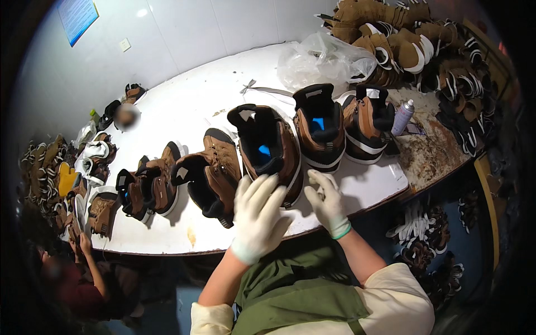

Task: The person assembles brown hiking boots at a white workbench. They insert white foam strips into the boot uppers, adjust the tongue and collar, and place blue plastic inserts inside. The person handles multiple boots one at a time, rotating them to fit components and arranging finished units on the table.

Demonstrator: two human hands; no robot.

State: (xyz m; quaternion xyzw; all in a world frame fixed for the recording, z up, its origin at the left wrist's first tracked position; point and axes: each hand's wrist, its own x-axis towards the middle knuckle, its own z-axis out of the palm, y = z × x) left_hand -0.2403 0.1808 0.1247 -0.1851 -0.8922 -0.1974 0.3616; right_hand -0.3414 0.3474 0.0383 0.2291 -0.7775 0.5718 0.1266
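My left hand (258,215), in a white glove, has its fingers stretched out over the heel collar of a brown and black boot (287,162) at the front middle. Whether the fingertips touch the boot cannot be made out. Just right of that boot's heel is my right hand (328,205), gloved too, its fingers loosely bent and apart with nothing visible in them. The boot stands upright, and blue shows inside it. To its left a matching boot (220,159) sits with its toe pointing away. Two more boots, a middle one (319,125) and a right one (367,123), stand farther right.
A smaller pair of boots (162,178) stands to the left on the white table (192,100). A clear plastic bag (324,58), a spray can (402,117) and piled shoe uppers (405,47) lie to the right. A co-worker (78,285) handles footwear at the far left.
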